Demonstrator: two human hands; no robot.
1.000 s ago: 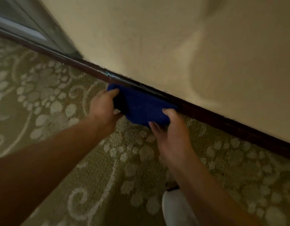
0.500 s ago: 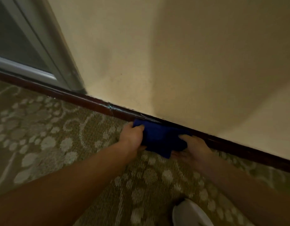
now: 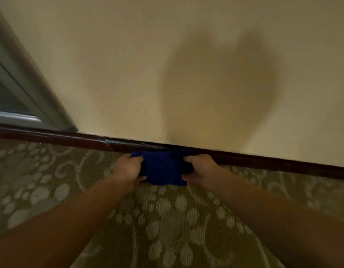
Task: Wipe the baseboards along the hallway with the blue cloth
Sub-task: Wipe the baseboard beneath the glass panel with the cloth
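A cream wall (image 3: 128,64) rises above the dark wooden baseboard (image 3: 273,163), with patterned carpet (image 3: 41,180) below the baseboard and a grey door frame (image 3: 22,84) at its left end. The blue cloth (image 3: 163,169) lies against the baseboard's middle. The left hand (image 3: 128,169) grips its left edge, the right hand (image 3: 201,167) its right edge, fingers curled round the fabric.
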